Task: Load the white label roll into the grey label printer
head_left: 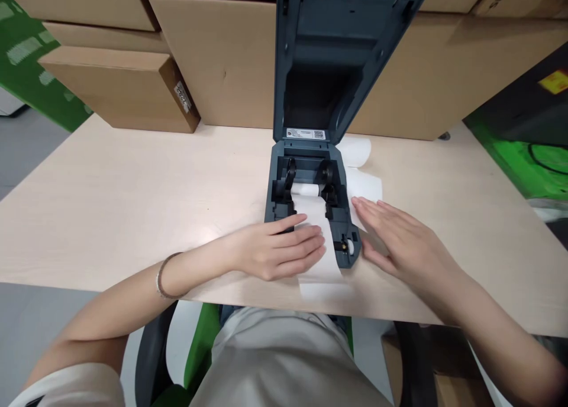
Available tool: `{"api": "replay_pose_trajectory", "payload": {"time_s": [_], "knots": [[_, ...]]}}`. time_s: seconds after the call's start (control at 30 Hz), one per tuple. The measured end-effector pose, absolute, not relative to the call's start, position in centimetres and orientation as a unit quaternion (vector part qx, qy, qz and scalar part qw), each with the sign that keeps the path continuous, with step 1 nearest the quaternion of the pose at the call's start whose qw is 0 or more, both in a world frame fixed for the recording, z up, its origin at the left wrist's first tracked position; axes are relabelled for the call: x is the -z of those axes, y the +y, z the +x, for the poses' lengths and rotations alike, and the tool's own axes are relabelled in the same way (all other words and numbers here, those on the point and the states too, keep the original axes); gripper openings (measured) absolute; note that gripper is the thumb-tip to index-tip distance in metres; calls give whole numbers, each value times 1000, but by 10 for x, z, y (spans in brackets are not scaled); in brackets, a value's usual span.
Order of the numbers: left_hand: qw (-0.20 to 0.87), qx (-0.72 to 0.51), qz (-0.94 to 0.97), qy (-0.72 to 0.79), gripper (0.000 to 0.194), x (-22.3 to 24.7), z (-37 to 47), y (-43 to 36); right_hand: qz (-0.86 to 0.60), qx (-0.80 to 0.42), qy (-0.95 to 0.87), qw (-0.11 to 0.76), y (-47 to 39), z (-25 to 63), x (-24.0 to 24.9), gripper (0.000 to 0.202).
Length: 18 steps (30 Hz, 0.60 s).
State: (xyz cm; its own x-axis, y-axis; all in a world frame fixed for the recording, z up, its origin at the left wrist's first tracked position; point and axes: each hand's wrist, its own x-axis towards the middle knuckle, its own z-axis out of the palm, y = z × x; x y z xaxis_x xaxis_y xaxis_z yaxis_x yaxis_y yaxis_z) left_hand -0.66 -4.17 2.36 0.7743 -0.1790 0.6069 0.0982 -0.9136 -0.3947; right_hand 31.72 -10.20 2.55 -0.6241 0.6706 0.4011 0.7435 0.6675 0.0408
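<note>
A dark blue-grey label printer (271, 176) stands on the table in front of me, its lid (306, 58) tipped up and back. Between the black roll holders inside sits a white label roll (305, 189). From it a strip of label paper (326, 268) runs over the printer's front toward me. My left hand (284, 247) lies flat across this strip, fingers stretched out. At the printer's right side is my right hand (394, 235), its fingers extended over loose white label paper (364, 185) on the table; whether it presses on that paper I cannot tell.
Large cardboard boxes (222, 64) line the table's back edge, right behind the raised lid. A smaller carton (119, 90) stands at the back left. The pale wooden table (133, 200) ends just in front of my body. Chair armrests (153, 354) are below it.
</note>
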Motion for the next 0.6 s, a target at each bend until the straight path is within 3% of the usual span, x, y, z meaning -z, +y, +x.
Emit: {"api": "replay_pose_trajectory", "payload": {"time_s": [0.3, 0.37, 0.47, 0.53, 0.6], "knots": [[243, 364, -895, 83, 23, -23, -7, -38, -412, 19, -898, 152, -94, 325, -54, 63], [249, 377, -886, 107, 21, -23, -7, -37, -425, 22, -880, 212, -75, 325, -70, 44], [265, 381, -875, 137, 20, -21, -6, -36, -424, 79, -815, 388, -19, 330, -95, 23], [273, 382, -870, 153, 20, -19, -6, -35, -389, 71, -772, 499, 32, 335, -112, 41], [279, 388, -862, 167, 17, -16, -6, -34, -372, -16, -779, 505, 82, 337, -130, 77]]}}
